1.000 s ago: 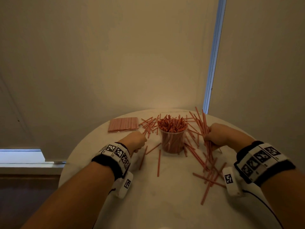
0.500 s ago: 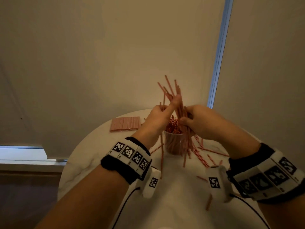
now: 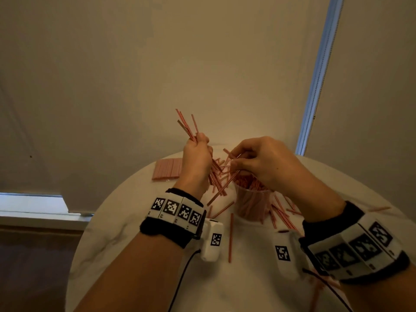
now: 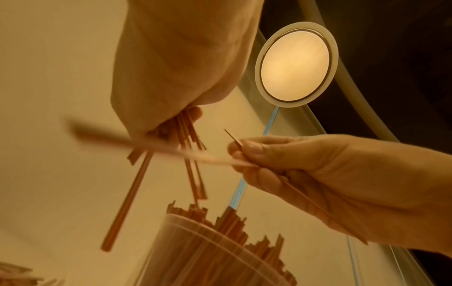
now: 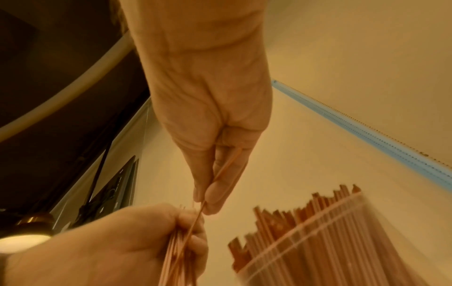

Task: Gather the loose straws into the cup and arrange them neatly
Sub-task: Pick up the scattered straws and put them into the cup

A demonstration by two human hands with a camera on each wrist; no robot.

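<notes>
Left hand (image 3: 196,157) grips a bundle (image 3: 186,127) of straws; right hand (image 3: 262,162) pinches one straw (image 3: 221,188) above the full cup (image 3: 253,206). Only the left wrist view shows a lamp (image 4: 294,64).

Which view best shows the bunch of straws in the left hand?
Head view: the bunch of straws fans out above the left hand, both ends visible. Left wrist view shows only the lower ends hanging over the cup. Right wrist view shows them blurred in the fist.
</notes>
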